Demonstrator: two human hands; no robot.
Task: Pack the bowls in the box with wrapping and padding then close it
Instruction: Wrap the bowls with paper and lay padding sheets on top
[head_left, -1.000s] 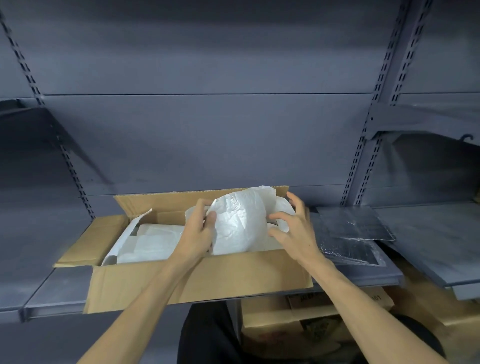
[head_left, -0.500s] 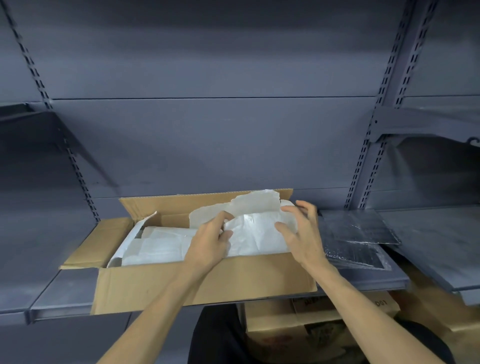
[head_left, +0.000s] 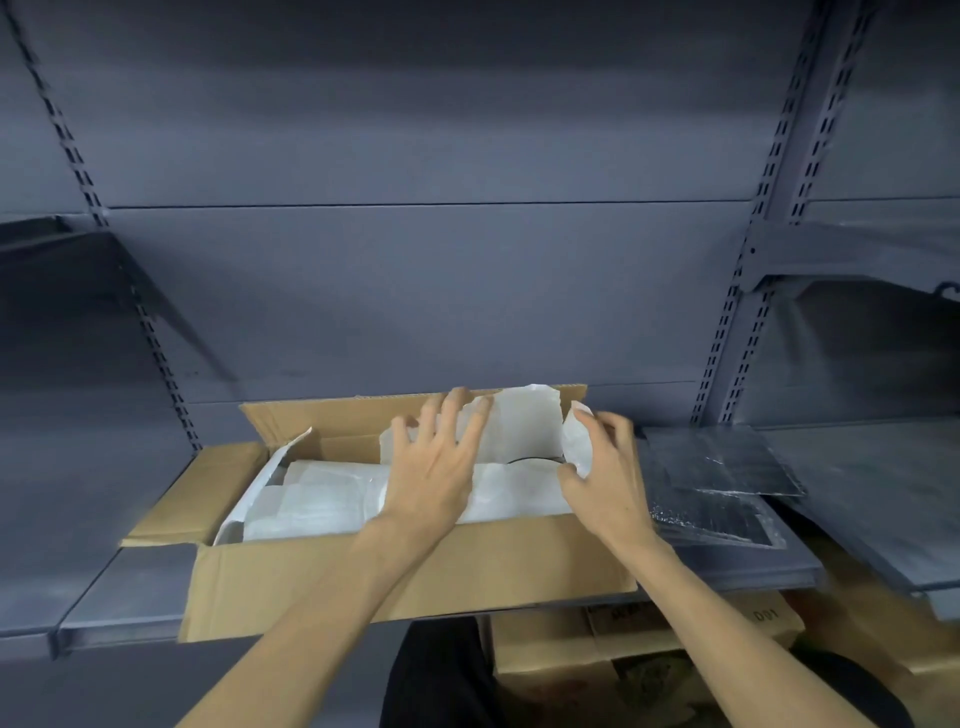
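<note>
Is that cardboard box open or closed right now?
Open. The cardboard box has its flaps folded outward, white wrapping paper shows inside, and both hands reach into it.

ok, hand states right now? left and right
Left hand: open, fingers spread, pressing the white wrapping paper in the box.
Right hand: fingers curled, pinching an edge of that paper.

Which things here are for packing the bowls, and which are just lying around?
For the job:
cardboard box
white wrapping paper
left hand, spread on the paper
right hand, pinching the paper's edge
silver padding sheets beside the box, probably

Just lying about:
boxes under the shelf
grey shelf
</note>
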